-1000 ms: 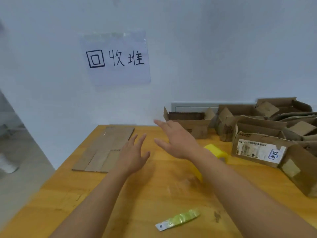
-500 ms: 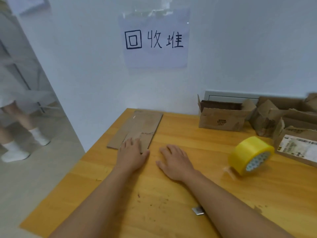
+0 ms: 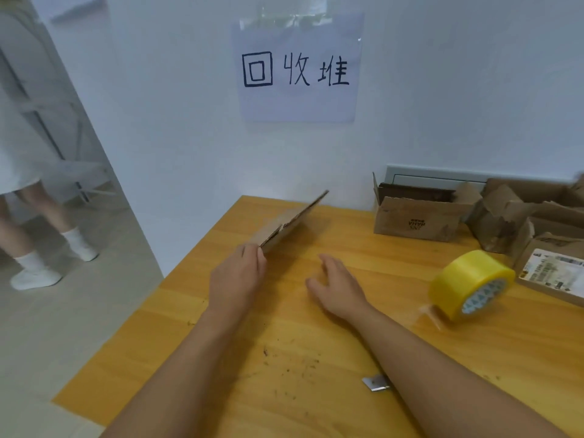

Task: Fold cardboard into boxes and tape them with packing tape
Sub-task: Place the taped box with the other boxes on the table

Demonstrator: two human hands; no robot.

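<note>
Cardboard, flat and brown, is tipped up on its side over the yellow wooden worktop. Its far end points up toward the white wall. The left hand holds the near end of it, with the fingers curled round the edge. The right hand is just beside it, a little to the right, low over the wood. Its fingers are loose and spread a bit, and they hold nothing. I cannot tell if it touches the wood.

A roll of yellow tape lies on its side to the right of the right hand, well apart from the cardboard. A loose bit of clear tape sticks out from it at the bottom left.

Folded brown boxes sit at the back right by the wall. One near the tape has a white label.

A small grey metal piece peeks out from under the right arm. Little brown crumbs lie on the wood close by.

A paper sign with black writing is stuck on the wall. On the floor at the left stand a person's legs in white socks.
</note>
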